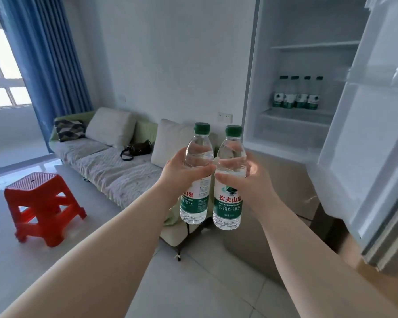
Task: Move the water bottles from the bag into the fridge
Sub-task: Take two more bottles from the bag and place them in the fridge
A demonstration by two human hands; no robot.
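I hold two clear water bottles with green caps and green labels, upright and side by side at chest height. My left hand (182, 172) grips the left bottle (197, 180) around its upper body. My right hand (248, 180) grips the right bottle (229, 187) the same way. The open fridge (285, 138) stands to the upper right of both hands. Several matching bottles (296, 94) stand in a row on its middle shelf. The bag is not in view.
The fridge door (363, 138) hangs open at the right, close to my right arm. A sofa (115, 166) with cushions and a dark handbag (138, 148) runs along the wall behind the bottles. Stacked red plastic stools (41, 200) stand on the tiled floor at left.
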